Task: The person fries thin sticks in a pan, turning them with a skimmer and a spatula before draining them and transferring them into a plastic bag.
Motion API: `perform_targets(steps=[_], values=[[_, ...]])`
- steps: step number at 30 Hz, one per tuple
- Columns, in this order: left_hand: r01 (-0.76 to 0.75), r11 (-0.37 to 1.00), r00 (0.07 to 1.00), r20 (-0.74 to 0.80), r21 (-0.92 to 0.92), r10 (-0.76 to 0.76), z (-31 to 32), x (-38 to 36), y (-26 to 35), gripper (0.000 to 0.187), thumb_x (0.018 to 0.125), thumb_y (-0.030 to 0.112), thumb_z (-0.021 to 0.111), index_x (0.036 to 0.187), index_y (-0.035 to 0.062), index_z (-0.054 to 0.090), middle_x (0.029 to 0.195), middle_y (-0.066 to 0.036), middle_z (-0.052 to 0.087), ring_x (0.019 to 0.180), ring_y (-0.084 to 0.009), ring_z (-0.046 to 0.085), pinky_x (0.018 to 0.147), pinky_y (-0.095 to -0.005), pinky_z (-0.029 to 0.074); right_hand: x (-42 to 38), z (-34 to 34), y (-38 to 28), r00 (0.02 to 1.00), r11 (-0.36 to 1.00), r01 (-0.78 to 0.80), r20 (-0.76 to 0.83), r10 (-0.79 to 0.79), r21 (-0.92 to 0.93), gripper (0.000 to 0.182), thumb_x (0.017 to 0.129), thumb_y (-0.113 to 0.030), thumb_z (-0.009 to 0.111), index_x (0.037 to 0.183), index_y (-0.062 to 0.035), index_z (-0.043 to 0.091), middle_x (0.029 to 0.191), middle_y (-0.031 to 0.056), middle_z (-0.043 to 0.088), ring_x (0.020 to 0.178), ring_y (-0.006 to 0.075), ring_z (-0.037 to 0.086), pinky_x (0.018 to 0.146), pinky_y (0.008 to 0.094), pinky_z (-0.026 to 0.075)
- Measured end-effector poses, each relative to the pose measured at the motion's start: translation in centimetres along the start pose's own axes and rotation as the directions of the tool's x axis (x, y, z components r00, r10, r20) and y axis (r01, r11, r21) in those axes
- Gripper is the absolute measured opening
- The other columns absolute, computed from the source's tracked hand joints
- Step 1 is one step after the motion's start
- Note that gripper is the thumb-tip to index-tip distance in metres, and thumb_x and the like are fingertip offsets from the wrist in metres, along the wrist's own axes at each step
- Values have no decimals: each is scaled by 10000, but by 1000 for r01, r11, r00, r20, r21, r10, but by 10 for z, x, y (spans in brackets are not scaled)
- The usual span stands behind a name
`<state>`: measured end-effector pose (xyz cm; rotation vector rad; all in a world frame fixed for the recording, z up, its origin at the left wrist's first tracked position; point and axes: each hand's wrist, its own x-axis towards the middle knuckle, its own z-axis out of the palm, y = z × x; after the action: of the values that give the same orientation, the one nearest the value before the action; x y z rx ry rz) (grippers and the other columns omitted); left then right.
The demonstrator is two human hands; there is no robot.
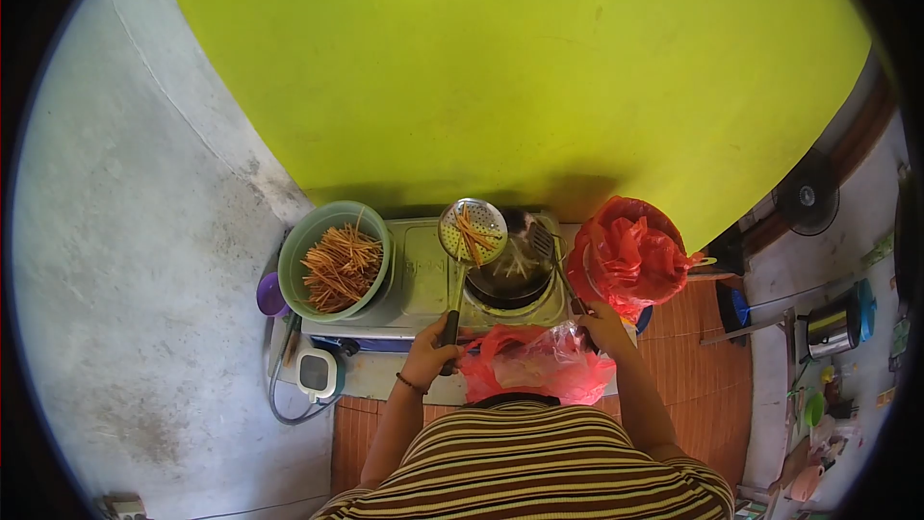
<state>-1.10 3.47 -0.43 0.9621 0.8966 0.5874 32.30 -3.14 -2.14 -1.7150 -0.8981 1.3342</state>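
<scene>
My left hand (428, 353) is closed around the dark handle of a round perforated skimmer (473, 231), which holds a few browned sticks of food above the left edge of a dark pan (512, 289). In my right hand (603, 327) is the handle of a slotted spatula (541, 241), its head over the pan's right side. Pale strips lie in the pan, which sits on the right part of a stove (423, 265). A pink plastic bag (539, 363) lies between my hands at the stove's front.
A green basin (291, 276) piled with browned sticks stands left of the pan. At the right is a red bag-lined container (630, 250). A purple bowl (271, 296) and a white-lidded container (317, 372) are at far left; a fan (807, 195) is at right.
</scene>
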Motion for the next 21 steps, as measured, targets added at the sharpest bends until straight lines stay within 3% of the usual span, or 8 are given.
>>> perform_targets(steps=[7,13,16,21], values=[[-6,1000,1000,9,-15,6,1,0,2,711,754,-30,550,1408,51,283,1103,-93,591,592,-116,566,518,-244,489,-5,6,5,993,984,-111,53,104,139,143,820,-91,549,905,24,540,608,89,561,374,162,518,336,288,416],[-15,1000,1000,6,-12,15,4,0,4,690,750,-35,550,1392,42,309,1081,-82,593,591,-119,564,517,-252,498,-17,9,-12,993,987,-71,99,57,145,182,840,-111,521,966,20,513,635,98,584,393,162,537,323,266,397],[-22,1000,999,28,-19,22,5,0,6,677,751,-31,550,1384,42,322,1071,-80,594,588,-117,562,511,-248,494,-18,11,-17,992,978,-89,100,71,191,164,824,-115,543,886,36,546,612,81,558,379,162,517,335,279,409],[-27,999,999,35,-33,28,9,1,7,645,753,-22,553,1362,42,353,1061,-82,600,581,-110,558,505,-241,483,-7,26,7,977,965,-116,201,69,233,158,838,-123,528,914,12,562,638,81,588,407,147,542,340,250,409]])
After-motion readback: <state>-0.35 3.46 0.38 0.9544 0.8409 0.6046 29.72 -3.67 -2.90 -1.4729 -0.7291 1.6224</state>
